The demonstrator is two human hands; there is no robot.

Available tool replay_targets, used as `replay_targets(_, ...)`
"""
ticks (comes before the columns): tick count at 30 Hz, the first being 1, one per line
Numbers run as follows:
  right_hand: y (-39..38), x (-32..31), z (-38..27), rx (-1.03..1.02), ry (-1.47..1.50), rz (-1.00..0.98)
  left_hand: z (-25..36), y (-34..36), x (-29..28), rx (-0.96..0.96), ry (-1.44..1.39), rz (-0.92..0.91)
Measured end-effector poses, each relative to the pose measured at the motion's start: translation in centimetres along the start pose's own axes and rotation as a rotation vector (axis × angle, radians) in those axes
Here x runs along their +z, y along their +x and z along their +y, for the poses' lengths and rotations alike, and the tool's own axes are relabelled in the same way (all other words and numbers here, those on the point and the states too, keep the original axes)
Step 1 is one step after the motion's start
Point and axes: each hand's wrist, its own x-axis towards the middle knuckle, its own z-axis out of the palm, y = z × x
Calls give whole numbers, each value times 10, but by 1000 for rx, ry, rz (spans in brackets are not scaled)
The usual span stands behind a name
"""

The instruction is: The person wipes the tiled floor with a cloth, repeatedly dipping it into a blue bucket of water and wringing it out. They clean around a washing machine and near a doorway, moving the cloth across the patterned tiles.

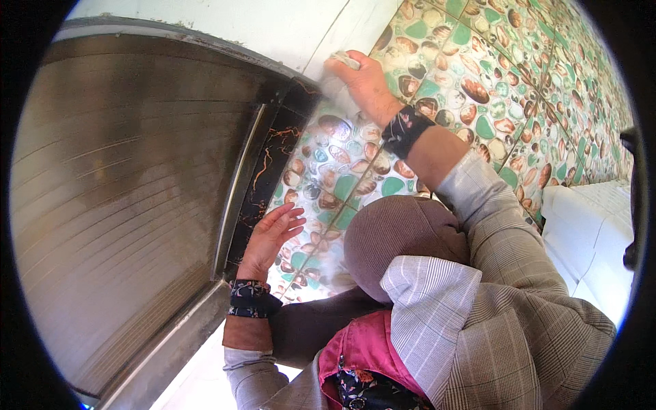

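Note:
My right hand (367,83) is closed on a pale, bunched cloth (346,61) and presses it down at the far corner. There the pebble-patterned tile floor (478,89) meets the white wall (273,20) and the end of a black marbled strip (263,171). Part of the cloth is blurred and hidden under the hand. Nearer to me, my left hand (272,236) hovers by the strip's right edge with its fingers loosely apart, holding nothing. Whether it touches the tiles I cannot tell.
Left of the strip is a large brownish, ribbed panel (130,157) with a metal edge trim (239,195). My bent knee (403,246) in brown trousers rises between my arms. A white, block-like object (594,232) stands at the right, with a dark object (632,198) at the rim.

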Motion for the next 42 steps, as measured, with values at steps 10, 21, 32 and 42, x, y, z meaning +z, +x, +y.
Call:
replay_targets(10,0,5,0,43,33,79,-2,4,-4,-4,-11,9)
replay_targets(21,-1,8,3,12,43,144,0,5,-2,-3,-19,1)
replay_targets(32,-8,5,-4,35,45,46,0,4,-4,2,-10,27)
replay_targets(42,18,-20,59,66,-197,97,2,5,-3,5,-3,7)
